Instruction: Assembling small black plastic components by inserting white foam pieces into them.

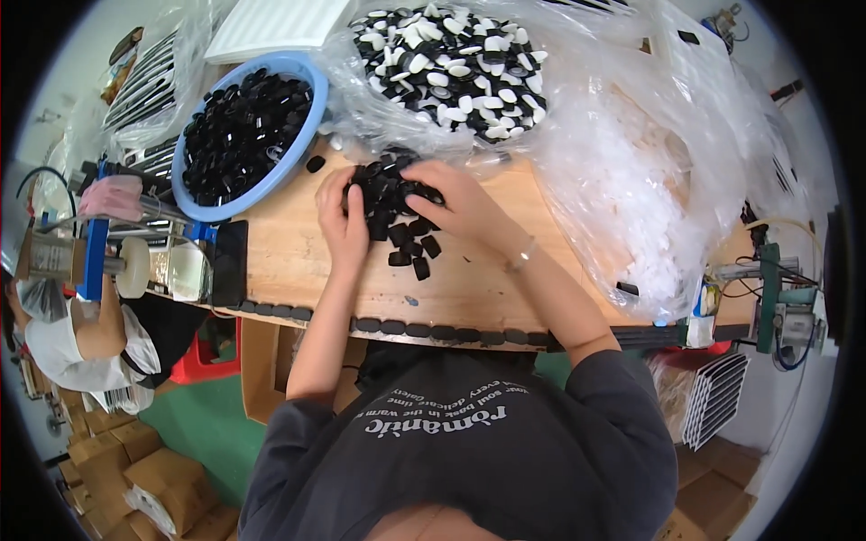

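Note:
A heap of small black plastic caps [386,191] lies on the wooden table between my two hands. My left hand [345,221] curves round its left side, thumb against the pieces. From the right, my right hand [458,200] cups the heap, fingers bent over its top and thumb lower down on the caps. Several loose black caps [414,245] have spread out below the heap, toward me. One single cap [316,164] sits apart, left of my left hand. The undersides of the heap and some fingertips are hidden.
A blue basin [320,90] full of black caps stands at the left. Behind the heap, clear plastic holds mixed black and white pieces [451,68]. White pieces [649,225] lie in plastic at the right. Black caps line the table's front edge [419,332]. A co-worker [77,338] sits left.

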Motion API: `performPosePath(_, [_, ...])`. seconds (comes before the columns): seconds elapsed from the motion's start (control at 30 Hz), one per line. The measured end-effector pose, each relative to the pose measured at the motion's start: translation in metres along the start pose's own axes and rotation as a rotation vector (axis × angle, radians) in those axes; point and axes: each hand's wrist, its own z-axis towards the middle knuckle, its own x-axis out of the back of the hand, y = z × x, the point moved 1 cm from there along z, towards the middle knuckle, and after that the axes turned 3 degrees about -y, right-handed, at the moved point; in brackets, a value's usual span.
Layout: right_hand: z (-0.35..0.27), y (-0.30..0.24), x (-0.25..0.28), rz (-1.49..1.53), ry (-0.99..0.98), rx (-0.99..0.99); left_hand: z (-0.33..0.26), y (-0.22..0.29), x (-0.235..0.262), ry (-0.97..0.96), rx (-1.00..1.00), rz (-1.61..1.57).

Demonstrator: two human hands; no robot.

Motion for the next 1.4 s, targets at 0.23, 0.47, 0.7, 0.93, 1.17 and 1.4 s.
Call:
performPosePath(0.23, [-0.040, 0.012, 0.075, -0.084, -0.027, -0.169, 0.026, 0.049, 0.001, -0.208, -0.329, 0.195])
performPosePath(0.47, [-0.002, 0.065, 0.132, -0.589, 0.119, -0.032, 0.076, 0.064, -0.057, -0.591, -0.623, 0.634])
performPosePath(0.7, [-0.010, 0.089, 0.166, -0.868, -0.260, -0.047, 0.124, 0.034, -0.056, -0.699, -0.261, 0.356])
performPosePath(0.93, [0.095, 0.102, 0.227, -0.570, 0.070, -0.083, 0.209, 0.050, -0.048, -0.393, -0.229, 0.206])
performPosePath(1.17, [0.143, 0.081, 0.251, -0.711, 0.045, -0.206, 0.240, 0.076, -0.017, -0.160, -0.333, 0.154])
performPosePath(1.4, [0.019, 0.071, 0.217, -0.812, 0.035, 0.116, 0.136, 0.053, 0.016, -0.947, -0.307, 0.443])
